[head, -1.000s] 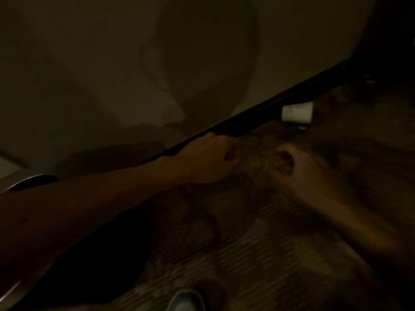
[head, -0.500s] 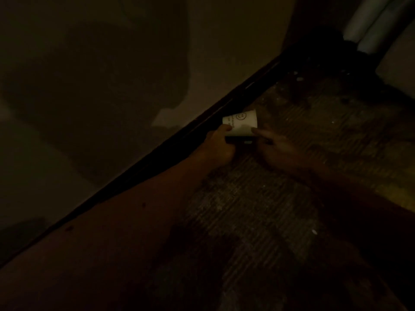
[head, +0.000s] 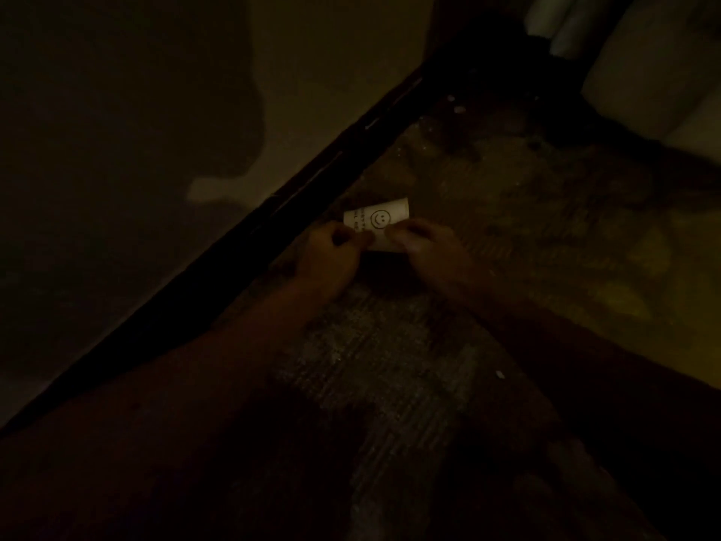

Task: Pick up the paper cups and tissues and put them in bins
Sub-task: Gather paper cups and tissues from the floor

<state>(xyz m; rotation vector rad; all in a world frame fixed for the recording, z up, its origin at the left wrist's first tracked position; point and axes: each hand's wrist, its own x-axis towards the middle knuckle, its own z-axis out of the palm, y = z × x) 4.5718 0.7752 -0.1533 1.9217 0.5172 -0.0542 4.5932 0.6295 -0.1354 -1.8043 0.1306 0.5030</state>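
Observation:
The scene is very dark. A white paper cup (head: 380,217) with a smiley face printed on it lies on its side on the carpet, close to the dark skirting board. My left hand (head: 331,255) pinches the cup from the left. My right hand (head: 427,247) pinches it from the right with curled fingers. The cup's lower part is hidden behind my fingers. No tissue and no bin can be made out.
A pale wall (head: 156,111) with a dark skirting board (head: 273,212) runs diagonally on the left. Patterned carpet (head: 390,365) covers the floor. Pale curtain-like folds (head: 624,52) hang at the top right. A small white scrap (head: 499,374) lies on the carpet.
Both hands reached forward from the bare carpet to the cup by the skirting board. They now pinch it from both sides, closer together than half a second ago.

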